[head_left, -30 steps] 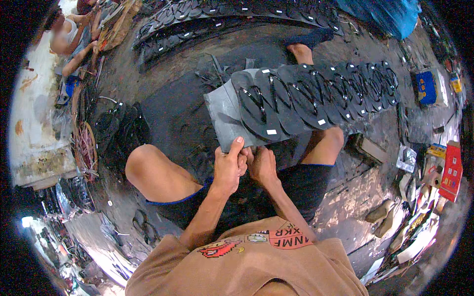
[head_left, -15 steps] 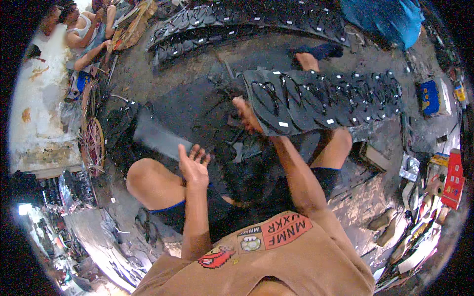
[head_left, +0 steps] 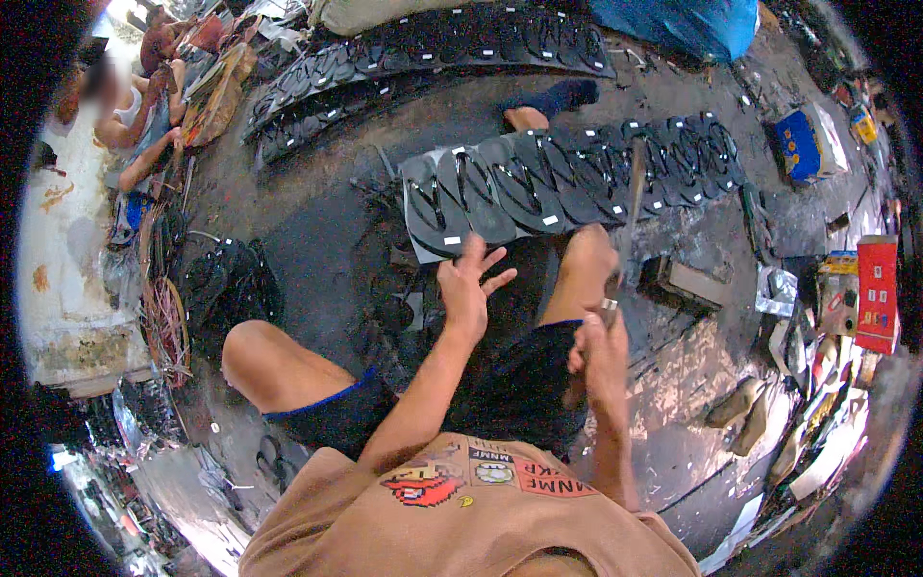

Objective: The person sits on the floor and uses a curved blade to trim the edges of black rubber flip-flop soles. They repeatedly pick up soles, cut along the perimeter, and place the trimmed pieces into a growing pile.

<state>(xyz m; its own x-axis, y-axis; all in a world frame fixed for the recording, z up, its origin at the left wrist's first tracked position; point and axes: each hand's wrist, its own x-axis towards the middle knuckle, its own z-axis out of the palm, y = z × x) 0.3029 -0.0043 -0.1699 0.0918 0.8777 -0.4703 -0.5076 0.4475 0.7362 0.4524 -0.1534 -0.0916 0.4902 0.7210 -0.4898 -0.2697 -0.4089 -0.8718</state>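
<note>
A row of black flip-flops (head_left: 527, 188) lies side by side on a grey sheet in front of me, with black straps and small white labels. My left hand (head_left: 465, 293) is at the near left end of the row, fingers spread and nothing in it. One fingertip overlaps the edge of a flip-flop; whether it touches, I cannot tell. Beside my right knee, my right hand (head_left: 604, 354) is closed round the handle of a long, thin blade-like tool (head_left: 635, 188). The tool points away from me, blurred by motion, and passes in front of the row.
Farther off lie more rows of flip-flops (head_left: 433, 46) and a blue plastic bag (head_left: 683, 24). To the right are a grey block (head_left: 694, 282), a blue-and-white box (head_left: 810, 144), a red box (head_left: 876, 293) and shoe lasts (head_left: 735, 402). Other people (head_left: 130, 106) sit far left.
My right hand has let go of the flip-flop row, moved toward me, and now grips the blade-like tool. My left hand has moved right to the row. The grey strip at left no longer shows.
</note>
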